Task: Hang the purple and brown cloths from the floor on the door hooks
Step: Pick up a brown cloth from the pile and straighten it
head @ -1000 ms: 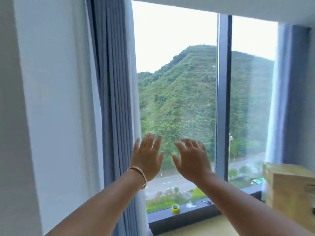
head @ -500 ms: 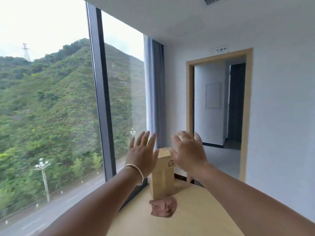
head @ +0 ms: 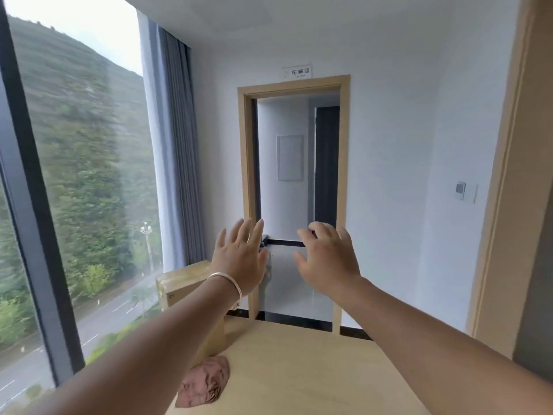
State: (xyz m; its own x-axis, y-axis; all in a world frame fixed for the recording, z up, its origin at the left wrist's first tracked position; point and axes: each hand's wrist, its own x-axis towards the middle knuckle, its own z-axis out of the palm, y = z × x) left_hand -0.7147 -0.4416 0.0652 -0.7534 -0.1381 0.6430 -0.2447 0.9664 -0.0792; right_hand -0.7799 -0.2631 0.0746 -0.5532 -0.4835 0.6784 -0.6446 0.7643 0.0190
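Fingers (head: 239,235) spread high above brown cloth (head: 205,383).

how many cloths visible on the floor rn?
1. A crumpled brown cloth lies on the floor at the base of the cardboard box, beside the left forearm. No purple cloth shows; it may be out of frame or behind the arms.

Both arms reach forward, raised. The left hand (head: 239,259), with a bracelet on its wrist, and the right hand (head: 327,259) are spread, holding nothing.
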